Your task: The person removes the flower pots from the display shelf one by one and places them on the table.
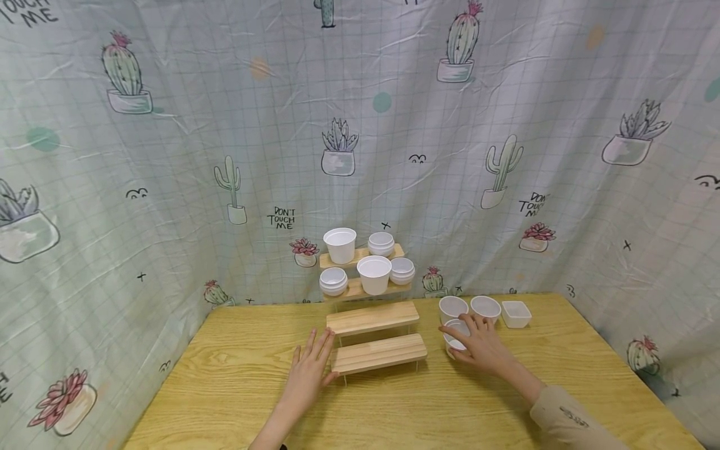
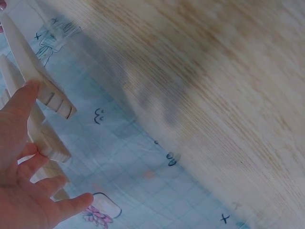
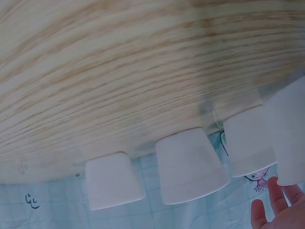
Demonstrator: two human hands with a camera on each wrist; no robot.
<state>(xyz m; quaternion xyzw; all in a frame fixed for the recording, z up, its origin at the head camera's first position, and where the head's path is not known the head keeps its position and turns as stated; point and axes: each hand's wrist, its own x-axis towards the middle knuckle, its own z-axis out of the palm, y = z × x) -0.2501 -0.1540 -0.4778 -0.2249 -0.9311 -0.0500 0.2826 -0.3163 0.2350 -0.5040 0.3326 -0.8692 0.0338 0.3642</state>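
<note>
A tiered wooden stand [image 1: 378, 354] has several light boards on thin supports. My left hand [image 1: 306, 372] lies along its left side, fingers extended. In the left wrist view the thumb touches the end of one board [image 2: 57, 102] and fingertips meet the end of another board below. My right hand [image 1: 485, 344] grips the rim of a white plastic pot [image 1: 454, 342], the front one of a group right of the stand. The right wrist view has that pot [image 3: 290, 133] at the right edge, with fingers [image 3: 276, 195] at its rim.
The stand's upper two boards carry white pots: a tall one [image 1: 341, 247] and a small round one [image 1: 381, 244] on top, three more below. Behind my right hand are two round pots [image 1: 452, 307] and a square one [image 1: 515, 314]. A cactus-print curtain [image 1: 371, 187] borders the table [image 1: 236, 375].
</note>
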